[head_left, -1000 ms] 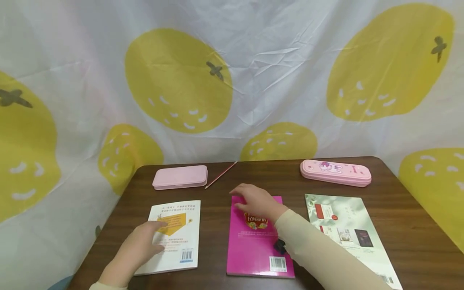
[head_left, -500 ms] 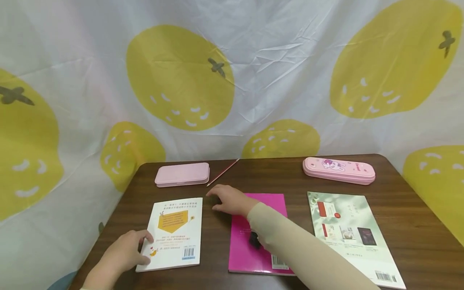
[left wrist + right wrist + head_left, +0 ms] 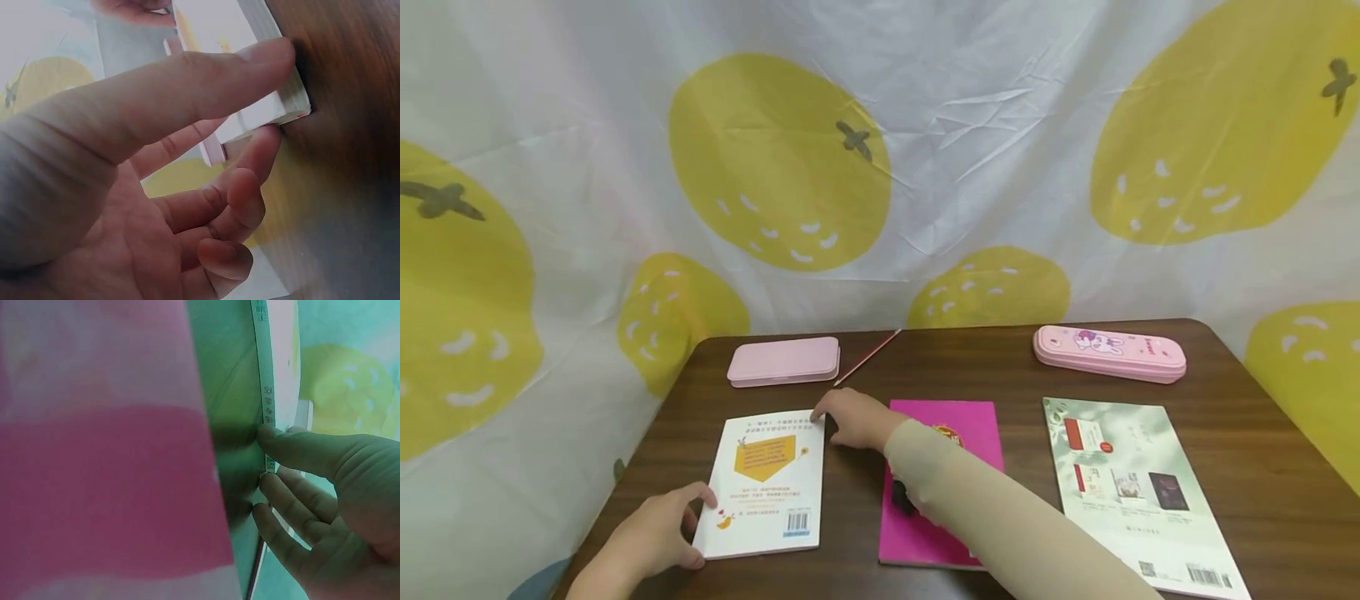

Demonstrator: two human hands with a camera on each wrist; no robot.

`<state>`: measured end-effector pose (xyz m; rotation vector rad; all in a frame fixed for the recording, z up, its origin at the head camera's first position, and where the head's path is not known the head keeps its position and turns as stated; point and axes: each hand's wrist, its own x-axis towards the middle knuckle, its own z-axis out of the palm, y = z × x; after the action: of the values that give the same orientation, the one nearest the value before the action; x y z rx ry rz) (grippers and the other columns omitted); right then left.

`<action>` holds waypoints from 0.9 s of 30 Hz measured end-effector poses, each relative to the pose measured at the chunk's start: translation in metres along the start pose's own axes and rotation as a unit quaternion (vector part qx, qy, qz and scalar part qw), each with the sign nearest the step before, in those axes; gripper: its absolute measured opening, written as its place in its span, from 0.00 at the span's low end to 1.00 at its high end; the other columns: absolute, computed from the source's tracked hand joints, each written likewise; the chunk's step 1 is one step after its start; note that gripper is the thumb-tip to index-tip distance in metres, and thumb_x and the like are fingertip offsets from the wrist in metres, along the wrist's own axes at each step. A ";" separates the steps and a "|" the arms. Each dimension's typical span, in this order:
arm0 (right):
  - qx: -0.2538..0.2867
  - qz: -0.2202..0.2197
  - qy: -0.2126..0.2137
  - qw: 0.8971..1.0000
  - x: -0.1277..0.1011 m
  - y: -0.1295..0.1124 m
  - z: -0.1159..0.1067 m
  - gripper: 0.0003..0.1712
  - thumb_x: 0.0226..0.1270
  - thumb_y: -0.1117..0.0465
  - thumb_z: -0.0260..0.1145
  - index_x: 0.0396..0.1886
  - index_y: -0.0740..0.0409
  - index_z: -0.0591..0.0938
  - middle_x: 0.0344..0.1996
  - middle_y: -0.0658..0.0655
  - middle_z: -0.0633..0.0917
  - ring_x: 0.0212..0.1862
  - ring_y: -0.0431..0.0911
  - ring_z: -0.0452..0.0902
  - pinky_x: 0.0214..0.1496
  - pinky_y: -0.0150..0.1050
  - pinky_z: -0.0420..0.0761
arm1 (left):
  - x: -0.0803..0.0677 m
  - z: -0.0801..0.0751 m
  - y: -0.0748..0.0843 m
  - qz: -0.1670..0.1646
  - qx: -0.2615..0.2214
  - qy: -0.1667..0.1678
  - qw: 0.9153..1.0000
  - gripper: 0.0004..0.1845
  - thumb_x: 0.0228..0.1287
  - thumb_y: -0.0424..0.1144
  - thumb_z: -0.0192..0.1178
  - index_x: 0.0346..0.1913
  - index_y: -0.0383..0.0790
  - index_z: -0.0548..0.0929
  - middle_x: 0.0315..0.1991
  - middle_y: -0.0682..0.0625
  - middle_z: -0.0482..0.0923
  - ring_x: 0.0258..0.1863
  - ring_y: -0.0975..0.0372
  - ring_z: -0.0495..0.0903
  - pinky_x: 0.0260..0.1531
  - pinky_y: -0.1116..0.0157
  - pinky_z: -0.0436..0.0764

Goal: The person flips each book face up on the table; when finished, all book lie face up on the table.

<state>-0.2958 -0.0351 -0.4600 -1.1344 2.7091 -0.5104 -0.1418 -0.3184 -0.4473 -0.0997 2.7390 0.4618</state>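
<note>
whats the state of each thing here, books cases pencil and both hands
white book: closed, flat, back cover up
left hand: pinches the white book's near left corner
right hand: fingertips at the white book's far right corner
magenta book: closed, flat, partly under the sleeve
green book: closed, flat, untouched
plain pink case: shut
bunny pencil case: shut
pencil: lying loose
</note>
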 end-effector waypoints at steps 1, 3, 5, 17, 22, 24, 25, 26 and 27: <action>0.002 -0.002 0.003 1.000 0.001 0.001 0.001 0.23 0.63 0.64 0.76 0.58 0.50 0.86 0.59 0.53 0.84 0.64 0.48 0.77 0.70 0.40 0.74 | 0.000 0.000 0.000 -0.002 -0.003 0.001 1.000 0.37 0.35 0.38 0.86 0.53 0.48 0.80 0.35 0.51 0.81 0.33 0.58 0.77 0.35 0.54 0.77; 0.013 -0.008 0.013 1.000 0.003 0.002 0.002 0.23 0.61 0.67 0.76 0.56 0.50 0.87 0.56 0.53 0.85 0.61 0.47 0.79 0.68 0.40 0.76 | 0.001 0.000 0.001 -0.005 -0.010 0.001 1.000 0.37 0.34 0.37 0.86 0.53 0.47 0.81 0.35 0.51 0.81 0.33 0.57 0.77 0.36 0.53 0.78; 0.027 -0.009 0.022 0.999 0.004 0.004 0.002 0.22 0.59 0.69 0.76 0.54 0.49 0.87 0.54 0.53 0.86 0.58 0.47 0.79 0.66 0.40 0.77 | 0.002 0.000 0.001 -0.009 -0.018 -0.001 1.000 0.37 0.34 0.36 0.86 0.53 0.47 0.81 0.35 0.50 0.82 0.33 0.57 0.78 0.36 0.53 0.78; 0.006 0.053 0.053 0.997 -0.004 0.003 -0.003 0.17 0.60 0.54 0.79 0.50 0.40 0.90 0.51 0.44 0.87 0.57 0.42 0.83 0.57 0.47 0.78 | -0.002 0.002 -0.005 -0.008 -0.030 0.014 0.999 0.37 0.35 0.36 0.86 0.54 0.49 0.83 0.35 0.52 0.82 0.34 0.58 0.77 0.38 0.54 0.78; 0.068 0.049 0.053 0.995 -0.011 0.006 -0.006 0.16 0.62 0.55 0.78 0.50 0.44 0.90 0.53 0.47 0.88 0.61 0.46 0.82 0.62 0.50 0.78 | -0.009 0.004 -0.012 0.002 -0.026 0.054 0.998 0.31 0.34 0.38 0.86 0.48 0.53 0.86 0.34 0.56 0.82 0.32 0.61 0.75 0.35 0.59 0.74; 0.103 0.043 0.054 0.992 -0.011 0.008 -0.006 0.15 0.62 0.56 0.77 0.50 0.47 0.90 0.53 0.49 0.89 0.61 0.47 0.82 0.64 0.49 0.78 | -0.012 0.004 -0.014 0.010 -0.028 0.071 0.997 0.30 0.33 0.38 0.86 0.46 0.54 0.86 0.35 0.57 0.82 0.30 0.62 0.74 0.34 0.61 0.72; 0.119 0.039 0.054 0.991 -0.011 0.010 -0.005 0.15 0.63 0.56 0.77 0.49 0.48 0.90 0.52 0.49 0.89 0.62 0.47 0.82 0.65 0.48 0.78 | -0.013 0.004 -0.015 0.014 -0.029 0.078 0.996 0.28 0.34 0.38 0.86 0.44 0.55 0.86 0.35 0.58 0.82 0.29 0.62 0.73 0.32 0.62 0.71; 0.135 0.035 0.055 0.989 -0.012 0.012 -0.005 0.14 0.63 0.57 0.77 0.49 0.49 0.90 0.51 0.50 0.90 0.61 0.48 0.82 0.66 0.47 0.77 | -0.015 0.003 -0.016 0.018 -0.029 0.082 0.996 0.27 0.35 0.39 0.86 0.44 0.55 0.86 0.35 0.58 0.83 0.27 0.63 0.72 0.31 0.63 0.71; 0.147 0.031 0.058 0.987 -0.012 0.014 -0.004 0.13 0.64 0.57 0.76 0.48 0.50 0.90 0.51 0.51 0.90 0.61 0.48 0.82 0.66 0.46 0.77 | -0.016 0.002 -0.017 0.026 -0.030 0.088 0.995 0.26 0.36 0.39 0.85 0.43 0.56 0.87 0.35 0.59 0.83 0.26 0.63 0.71 0.30 0.64 0.70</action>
<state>-0.2981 -0.0168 -0.4611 -0.9664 2.6365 -0.9566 -0.1237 -0.3338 -0.4481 -0.0875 2.9061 0.5740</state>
